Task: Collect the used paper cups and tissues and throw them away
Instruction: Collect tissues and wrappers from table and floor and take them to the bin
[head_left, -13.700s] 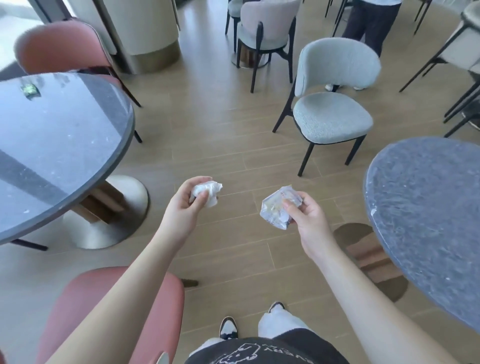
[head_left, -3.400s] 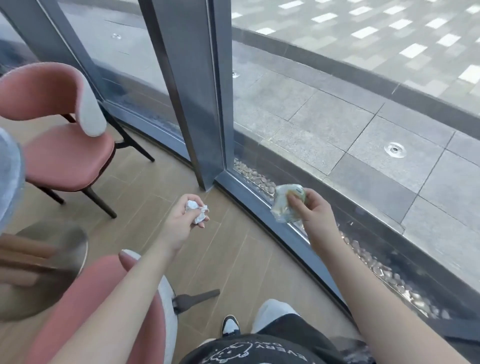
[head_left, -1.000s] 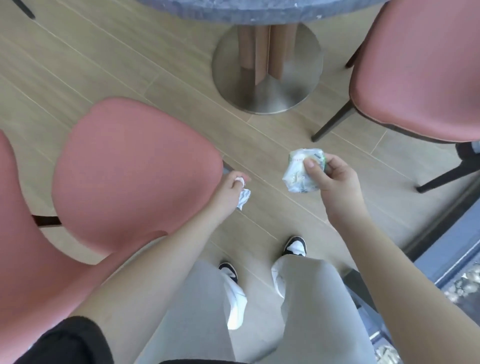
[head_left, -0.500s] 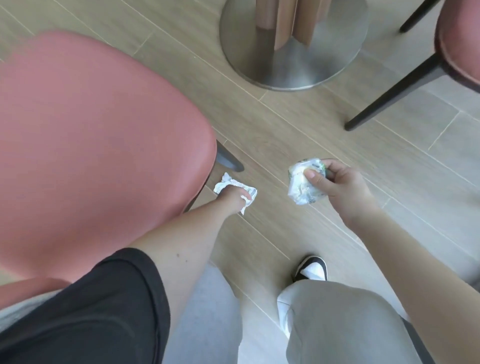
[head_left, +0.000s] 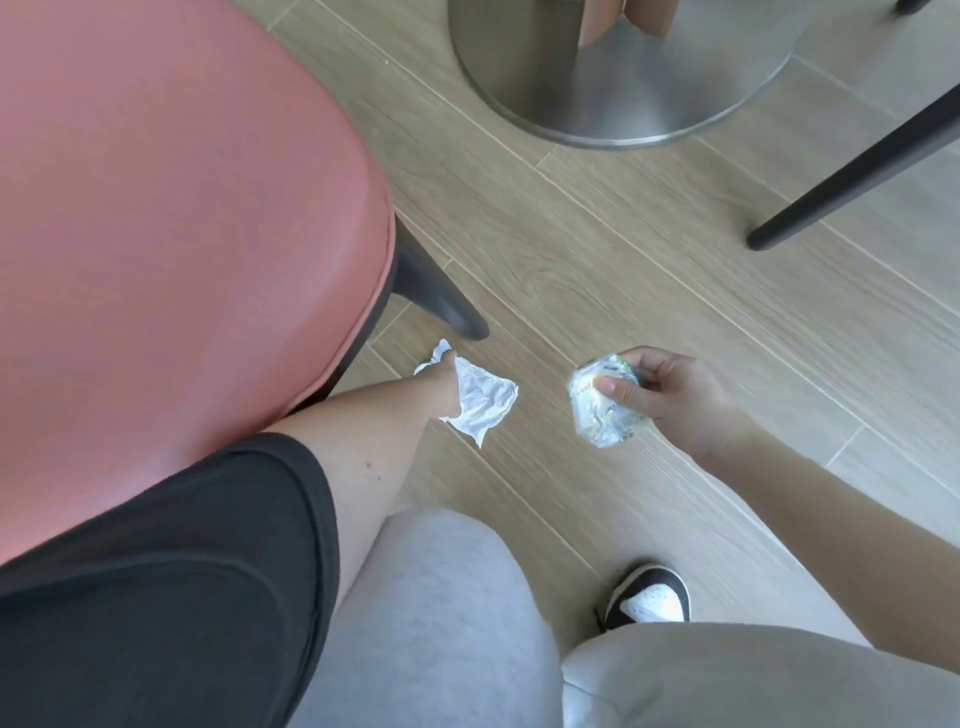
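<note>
View: looking straight down from the head of a person bending low over a wooden plank floor (head_left: 649, 291).
Left hand: the left hand (head_left: 441, 382) reaches down to the floor at a white tissue (head_left: 480, 402). The hand is mostly hidden behind the wrist, so I cannot tell whether the fingers are closed on the paper or only touching it.
Tissue: crumpled and partly spread, it lies just beside the dark chair leg (head_left: 434, 291), near the front edge of the pink chair seat (head_left: 171, 218). Whether another tissue is bunched in the same hand cannot be seen.
Right hand: the right hand (head_left: 670, 397) pinches a crushed paper cup (head_left: 602, 408), white with green print, thumb on top and fingers curled behind it.
Why held this way: the cup seems to be kept off to the side, clear of the floor, so the other hand is free for the pick-up. This is a judgement.
Around: a round metal table base (head_left: 623, 78) stands toward the far edge of the floor in view; a second black chair leg (head_left: 852, 176) slants in from the right.
In the way: the pink seat overhangs close to the tissue, and its leg crowds the reach.
Body: grey trousers (head_left: 441, 623), black sleeve (head_left: 171, 571) and one black-and-white shoe (head_left: 649, 603) fill the near edge.
No bin is in view.
</note>
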